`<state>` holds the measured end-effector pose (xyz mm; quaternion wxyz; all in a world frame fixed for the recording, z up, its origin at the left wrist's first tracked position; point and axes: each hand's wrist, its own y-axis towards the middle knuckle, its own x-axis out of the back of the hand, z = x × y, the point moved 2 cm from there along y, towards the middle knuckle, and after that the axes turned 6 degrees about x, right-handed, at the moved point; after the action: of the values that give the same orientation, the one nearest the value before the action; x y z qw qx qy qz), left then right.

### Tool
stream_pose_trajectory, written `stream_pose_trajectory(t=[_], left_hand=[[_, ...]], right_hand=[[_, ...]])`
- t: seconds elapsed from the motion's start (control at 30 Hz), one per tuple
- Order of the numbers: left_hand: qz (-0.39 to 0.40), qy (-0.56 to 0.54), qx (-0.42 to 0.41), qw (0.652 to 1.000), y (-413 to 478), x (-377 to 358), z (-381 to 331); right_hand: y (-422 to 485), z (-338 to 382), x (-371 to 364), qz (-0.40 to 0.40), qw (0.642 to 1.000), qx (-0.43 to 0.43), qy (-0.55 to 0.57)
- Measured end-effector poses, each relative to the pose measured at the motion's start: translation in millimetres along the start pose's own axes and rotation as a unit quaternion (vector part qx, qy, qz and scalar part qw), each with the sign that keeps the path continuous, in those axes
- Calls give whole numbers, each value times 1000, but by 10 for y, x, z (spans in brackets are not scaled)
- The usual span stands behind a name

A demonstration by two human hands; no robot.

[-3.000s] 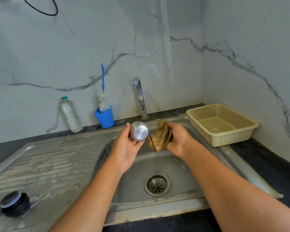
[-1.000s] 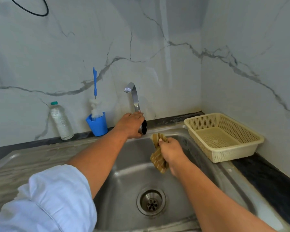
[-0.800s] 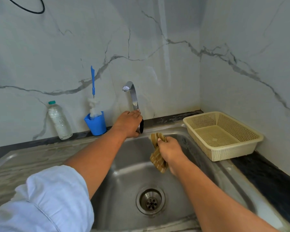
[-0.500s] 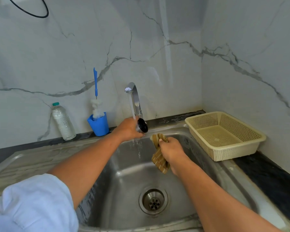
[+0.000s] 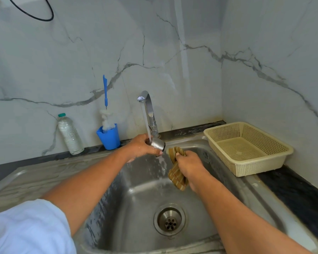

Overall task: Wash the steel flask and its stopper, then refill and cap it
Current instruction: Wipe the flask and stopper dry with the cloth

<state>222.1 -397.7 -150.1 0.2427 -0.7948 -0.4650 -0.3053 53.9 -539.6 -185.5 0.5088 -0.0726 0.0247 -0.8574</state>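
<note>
White sleeve [image 5: 26, 228] at 7 o'clock of the frame. Steel drainboard [image 5: 35, 176] just above it. Plastic bottle [image 5: 70, 134] with a green lid stands upright by the marble wall, at 9 o'clock of the blue cup [image 5: 108, 138]. Bottle brush [image 5: 105, 99] stands in the cup, blue handle up. Tap [image 5: 148, 110] is at 3 o'clock of the cup and running. Water stream [image 5: 146, 123] lands on the steel flask cap [image 5: 158, 143].

Left grip [image 5: 141, 148] curls round the cap and holds it tilted over the back of the sink [image 5: 140, 195], dark rim toward 4 o'clock. Water spills off it into the basin.

Right grip [image 5: 189, 167] is at 4 o'clock of the cap and apart from it. Its fist is clenched on a brown striped cloth [image 5: 176, 177], which hangs over the basin. Drain [image 5: 169, 219] is at 6 o'clock of the cloth. Cream plastic basket [image 5: 246, 143] sits at 3 o'clock on the sink's right ledge, next to the dark bench [image 5: 301, 195].
</note>
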Motion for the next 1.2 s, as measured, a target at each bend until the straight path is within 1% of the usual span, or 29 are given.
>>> stream_pose_trajectory(t=[0.1,0.17,0.23,0.33,0.37,0.43,0.57,0.73,0.9,1.0,1.1,1.17,1.2], left_hand=[[2,8,4,1000,25,-6,36],[1,46,6,999,26,9,58],[0,120,-2,993,39,60,59],[-19,268,-35,963,105,183,21],[-19,295,-40,954,136,225,2],[-14,313,-46,949,195,280,-50],[-8,296,-54,954,296,290,-142],[-6,243,-55,969,362,274,-107],[10,107,-59,992,354,143,-134],[18,33,-55,998,256,135,-146],[29,26,-34,999,94,122,-121],[65,-8,5,998,-12,92,-57],[83,-3,13,996,-70,66,-30]], right_hand=[[-3,10,0,-3,1000,-4,-3],[3,8,-2,-5,1000,-5,-6],[8,5,-6,-5,1000,-2,-9],[22,-6,-12,-3,1000,3,-19],[25,-9,-16,-3,1000,6,-21],[33,-13,-20,-4,999,12,-30],[32,-17,-39,6,999,19,-39],[29,-6,-60,12,998,24,-52],[28,-6,-47,13,998,28,-61],[29,-13,-27,10,998,22,-58],[28,-10,-12,3,998,15,-60],[30,-7,-14,0,998,15,-61],[21,1,-13,0,998,12,-60]])
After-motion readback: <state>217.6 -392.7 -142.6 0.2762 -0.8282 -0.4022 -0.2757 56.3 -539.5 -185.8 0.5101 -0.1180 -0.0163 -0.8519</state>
